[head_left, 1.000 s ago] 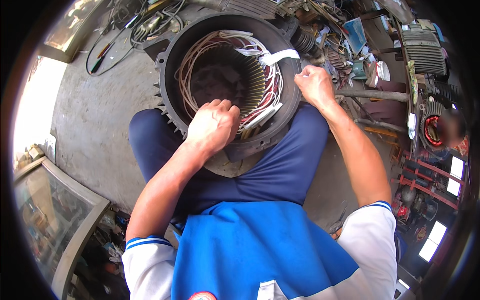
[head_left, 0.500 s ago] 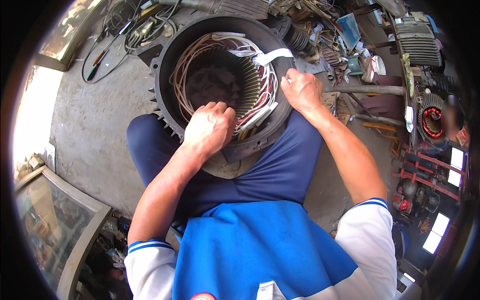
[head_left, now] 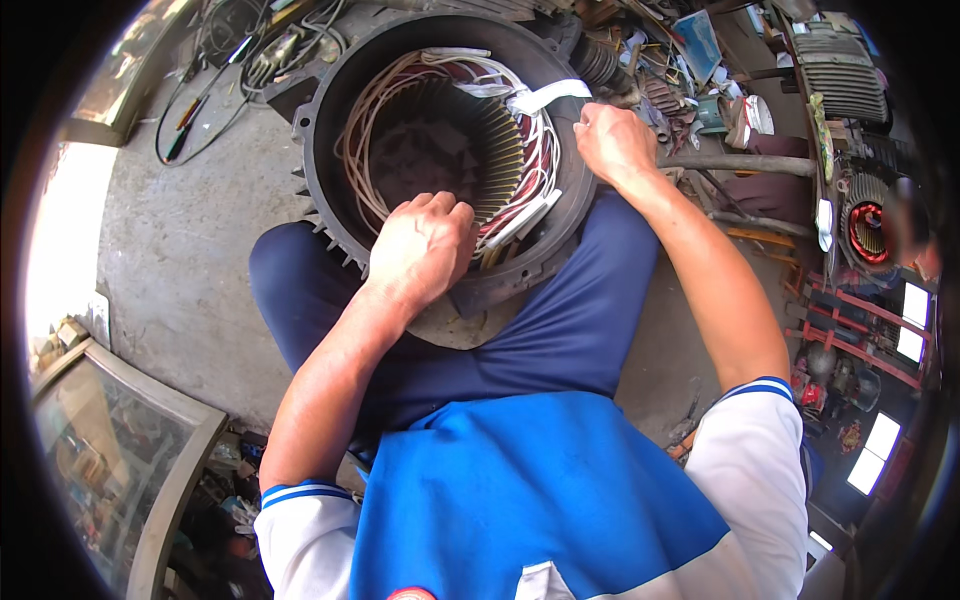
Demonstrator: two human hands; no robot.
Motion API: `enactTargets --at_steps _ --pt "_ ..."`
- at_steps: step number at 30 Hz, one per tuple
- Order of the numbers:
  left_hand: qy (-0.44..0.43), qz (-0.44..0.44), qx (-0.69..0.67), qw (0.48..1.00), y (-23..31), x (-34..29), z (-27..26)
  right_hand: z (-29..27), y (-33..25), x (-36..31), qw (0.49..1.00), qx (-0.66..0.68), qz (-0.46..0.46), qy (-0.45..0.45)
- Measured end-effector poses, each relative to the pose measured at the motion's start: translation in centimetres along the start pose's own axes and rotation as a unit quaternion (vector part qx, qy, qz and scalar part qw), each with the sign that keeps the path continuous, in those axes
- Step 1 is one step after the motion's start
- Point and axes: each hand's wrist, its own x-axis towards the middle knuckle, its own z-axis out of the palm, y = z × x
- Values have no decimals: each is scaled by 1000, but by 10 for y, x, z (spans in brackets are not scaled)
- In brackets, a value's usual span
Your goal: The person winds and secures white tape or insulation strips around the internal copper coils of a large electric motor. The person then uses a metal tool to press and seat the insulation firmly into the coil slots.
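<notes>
The shirt is bright blue, with a pale grey panel at five o'clock and a red round spot (mostly cut off) just past six. White short sleeves, at seven and four o'clock, end in blue, white-striped cuffs. Navy trousers cover both legs; the hands are bare.

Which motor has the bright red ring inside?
The small motor at the far right; the big motor near the top middle has white wires instead.
</notes>
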Motion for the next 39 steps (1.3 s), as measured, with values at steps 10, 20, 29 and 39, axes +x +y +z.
enactTargets --at_steps 10,20,29,39 --pt "-26 -93 -28 995 -27 113 -2 44 -18 26 969 -141 -185 78" --pt "-228 -194 -65 952 -80 191 111 46 -20 27 971 -104 -183 114" --pt "-441 -296 -91 842 -123 173 86 -18 28 11 942 327 -62 46" --pt "-389 -255 -192 864 -89 204 108 -47 58 -29 919 390 -27 53"
